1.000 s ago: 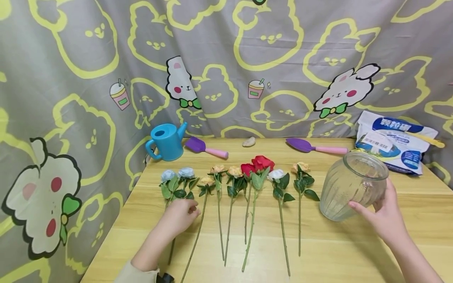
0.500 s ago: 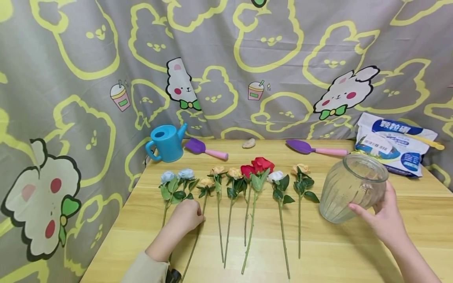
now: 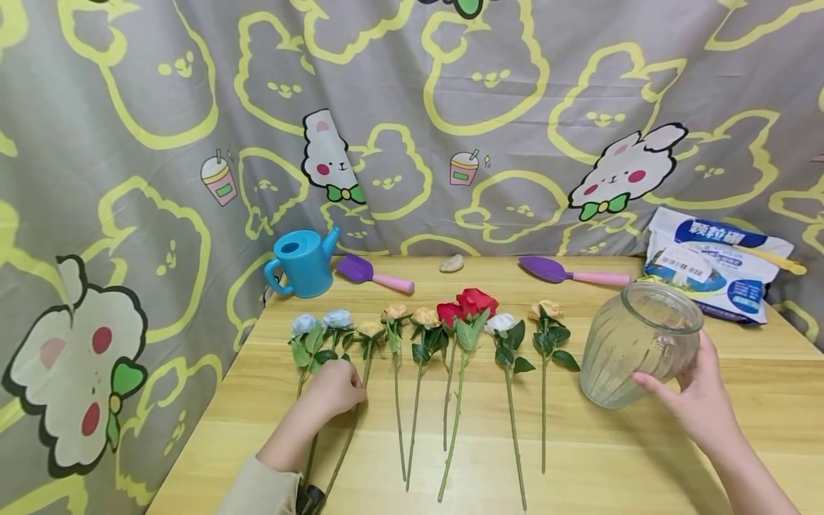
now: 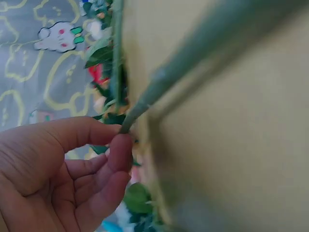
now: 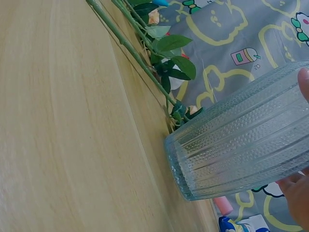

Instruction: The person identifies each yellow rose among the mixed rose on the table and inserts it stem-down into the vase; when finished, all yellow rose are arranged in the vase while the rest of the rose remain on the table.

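My left hand [image 3: 336,390] pinches the stem of a yellow artificial rose [image 3: 370,330] between thumb and index finger. In the left wrist view that green stem [image 4: 159,84] runs from the fingertips toward the camera, close over the table. Two light blue roses [image 3: 337,319] lie just left of this hand. At the right, my right hand [image 3: 698,400] grips a clear ribbed glass vase [image 3: 634,357], thumb on the near side. The vase leans to the left with its mouth up. In the right wrist view the vase's base [image 5: 181,169] is close to the wooden surface.
Orange roses [image 3: 425,317], red roses [image 3: 476,301] and a white rose [image 3: 503,323] lie in a row. Behind them are a blue watering can [image 3: 307,266], a purple shovel [image 3: 355,267], a stone [image 3: 452,263], a purple trowel [image 3: 543,269] and a white-blue bag [image 3: 747,293].
My left hand has moved slightly right from beside the blue roses and taken hold of the yellow rose's stem, which has shifted a little left. The right hand and vase are nearly still.
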Available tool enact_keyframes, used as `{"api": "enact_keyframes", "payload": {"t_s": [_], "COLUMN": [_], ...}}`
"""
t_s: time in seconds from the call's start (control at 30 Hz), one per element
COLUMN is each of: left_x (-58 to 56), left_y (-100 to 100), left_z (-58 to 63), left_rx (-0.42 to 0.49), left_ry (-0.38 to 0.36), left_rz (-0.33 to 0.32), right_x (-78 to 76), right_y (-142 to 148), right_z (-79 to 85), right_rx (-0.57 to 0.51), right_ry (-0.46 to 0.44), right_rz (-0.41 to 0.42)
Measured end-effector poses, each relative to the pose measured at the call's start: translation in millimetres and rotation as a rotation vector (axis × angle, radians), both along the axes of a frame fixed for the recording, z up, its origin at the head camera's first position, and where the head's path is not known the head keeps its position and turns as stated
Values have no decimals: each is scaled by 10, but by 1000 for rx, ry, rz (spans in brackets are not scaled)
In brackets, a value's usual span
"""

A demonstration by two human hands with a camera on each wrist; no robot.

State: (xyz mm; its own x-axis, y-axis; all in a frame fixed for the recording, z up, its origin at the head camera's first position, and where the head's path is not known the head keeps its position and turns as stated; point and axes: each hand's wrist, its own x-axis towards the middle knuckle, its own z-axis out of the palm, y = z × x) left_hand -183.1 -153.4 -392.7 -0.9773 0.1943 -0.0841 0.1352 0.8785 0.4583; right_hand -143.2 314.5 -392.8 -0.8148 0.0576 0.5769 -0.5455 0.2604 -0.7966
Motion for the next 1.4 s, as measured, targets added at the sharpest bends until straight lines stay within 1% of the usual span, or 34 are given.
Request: {"api": "enact_keyframes", "payload": {"t_s": [0.1, 0.17, 0.3, 0.4, 0.5, 0.6, 0.7, 0.77, 0.87, 0.97, 1.03, 1.13, 1.2, 1.27, 1.33, 1.4], "left_x": [-38, -72, -143, -194, -260, -336, -418, -474, -547, -601, -625, -633, -632, -627, -615, -576], "left_y": [-15, -11, 40, 108, 219, 368, 545, 673, 874, 1086, 1233, 1447, 1584, 1712, 1833, 1939], "left_z": [144, 270, 546, 730, 870, 967, 1062, 1138, 1296, 1453, 1553, 1692, 1776, 1848, 1909, 1964], "left_rx": [72, 133, 288, 386, 489, 614, 793, 920, 1098, 1220, 1284, 1335, 1355, 1367, 1361, 1357], "left_ry": [11, 24, 29, 75, 157, 255, 329, 357, 372, 365, 348, 333, 339, 357, 388, 404], "left_rz": [5, 11, 40, 59, 69, 76, 79, 77, 50, 7, -35, -112, -167, -220, -255, -280], "right_x": [-2, -1, 2, 4, 5, 8, 9, 9, 6, 6, 8, 4, 2, 2, 7, 21], "right_y": [4, 5, 3, -2, -4, -2, -1, -2, -3, 5, 9, 7, 1, -5, -11, -12], "right_z": [4, 6, 3, -4, -13, -19, -21, -22, -21, -17, -11, -1, 4, 3, -3, -14], "right_rx": [-2, -2, -13, -17, -10, 0, 7, 13, 12, 2, -6, -17, -16, -16, -21, -19], "right_ry": [9, 13, 16, 15, 16, 18, 19, 20, 24, 24, 23, 21, 16, 12, 5, 3], "right_rz": [4, 4, 9, 13, 11, 6, 2, -1, 0, 5, 6, 11, 9, 8, 8, 7]}}
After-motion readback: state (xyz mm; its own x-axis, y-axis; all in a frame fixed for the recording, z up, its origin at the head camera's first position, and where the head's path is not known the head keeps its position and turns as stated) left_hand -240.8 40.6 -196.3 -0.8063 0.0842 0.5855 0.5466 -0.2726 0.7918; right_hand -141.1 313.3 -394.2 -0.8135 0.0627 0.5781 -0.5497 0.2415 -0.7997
